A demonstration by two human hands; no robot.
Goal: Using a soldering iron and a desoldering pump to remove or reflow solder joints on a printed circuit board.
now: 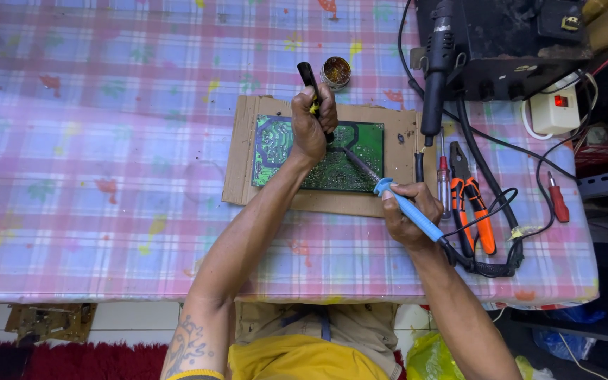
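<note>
A green circuit board (pixel 350 151) lies solder side up on a piece of brown cardboard (pixel 242 162) in the middle of the table. My left hand (pixel 311 123) is shut on a black and yellow desoldering pump (pixel 308 76), held upright with its tip on the board. My right hand (pixel 409 214) grips a blue-handled soldering iron (pixel 406 209). Its metal tip reaches up and left onto the board, close to the pump's tip.
A small round tin of flux (pixel 336 71) sits just behind the cardboard. To the right lie orange-handled pliers (pixel 474 204), a red screwdriver (pixel 557 199), black cables and a black hot-air station (pixel 508 42) with its handpiece (pixel 436 67). A white power socket (pixel 554 109) stands at the far right.
</note>
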